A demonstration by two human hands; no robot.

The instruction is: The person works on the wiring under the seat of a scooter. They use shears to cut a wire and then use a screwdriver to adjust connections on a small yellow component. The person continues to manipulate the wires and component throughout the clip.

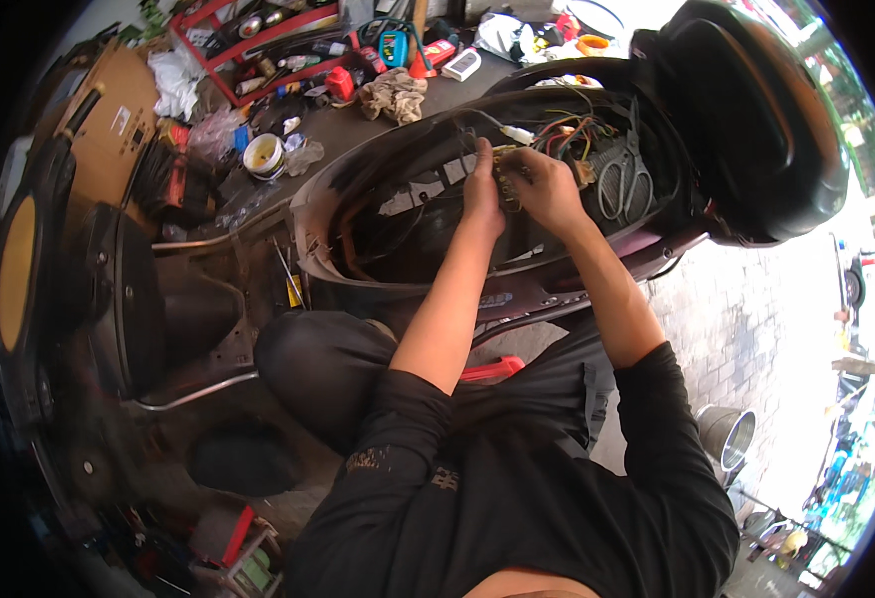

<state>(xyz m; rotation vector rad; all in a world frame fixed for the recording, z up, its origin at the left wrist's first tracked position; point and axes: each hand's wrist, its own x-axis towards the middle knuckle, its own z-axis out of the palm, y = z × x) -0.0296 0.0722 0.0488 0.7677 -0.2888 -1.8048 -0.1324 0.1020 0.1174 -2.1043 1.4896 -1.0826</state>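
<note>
Over the open body of a scooter (pixel 313 224), both my hands meet around a small yellowish part (pixel 505 167) whose kind I cannot make out. My left hand (pixel 481 189) is closed on its left side, thumb pointing up. My right hand (pixel 547 189) pinches it from the right, fingers bent and partly hidden. Just beyond them lies a white plug connector (pixel 517 133) on a cable. Red, yellow and green wires (pixel 579 130) bundle to its right. A pair of scissors (pixel 625 184) rests in the scooter's rear, right of my right hand.
A black top box (pixel 727 120) sits behind the scooter body. Beyond the scooter are a rag (pixel 394 95), a white tub (pixel 263 155), a red metal rack (pixel 203 55) and scattered tools. A metal bucket (pixel 727 436) stands at right. A red object (pixel 497 369) shows between my legs.
</note>
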